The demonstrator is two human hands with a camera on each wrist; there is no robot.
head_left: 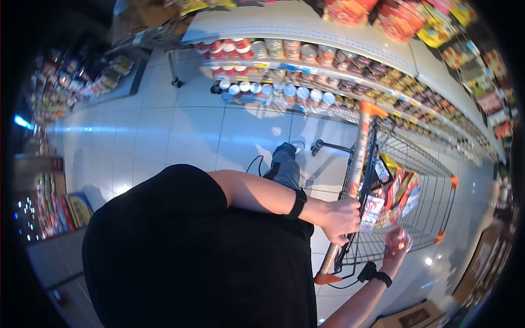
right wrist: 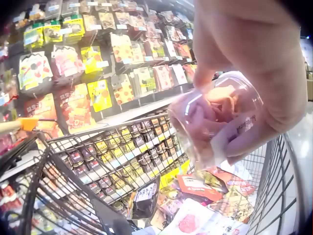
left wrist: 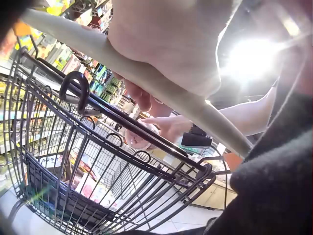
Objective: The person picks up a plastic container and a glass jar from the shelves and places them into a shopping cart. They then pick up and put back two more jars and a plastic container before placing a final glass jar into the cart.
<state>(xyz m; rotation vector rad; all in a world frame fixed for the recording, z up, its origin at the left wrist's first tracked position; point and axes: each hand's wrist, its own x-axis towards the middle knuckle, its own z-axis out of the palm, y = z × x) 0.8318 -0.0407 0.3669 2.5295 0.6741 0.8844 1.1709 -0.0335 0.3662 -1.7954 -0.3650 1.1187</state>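
Note:
My left hand [head_left: 340,220] grips the handle bar [head_left: 359,150] of a wire shopping cart; in the left wrist view its fingers curl round the bar. My right hand [head_left: 392,260] holds a clear plastic jar [right wrist: 195,120] with pinkish pieces inside, thumb and fingers round its sides. In the right wrist view the jar is tilted and overlaps the cart basket. Inside the cart lie several packets, among them a red packet [right wrist: 198,187], a white packet [right wrist: 195,220] with a pink picture, and a black packet [right wrist: 145,199].
Shelves of jars and cans [head_left: 309,53] run along the cart's far side, with hanging snack bags [right wrist: 78,107] above. An orange corner bumper [head_left: 454,182] marks the cart's front. Cartons [head_left: 418,315] stand at the lower right. Pale tiled floor [head_left: 191,131] lies behind the person.

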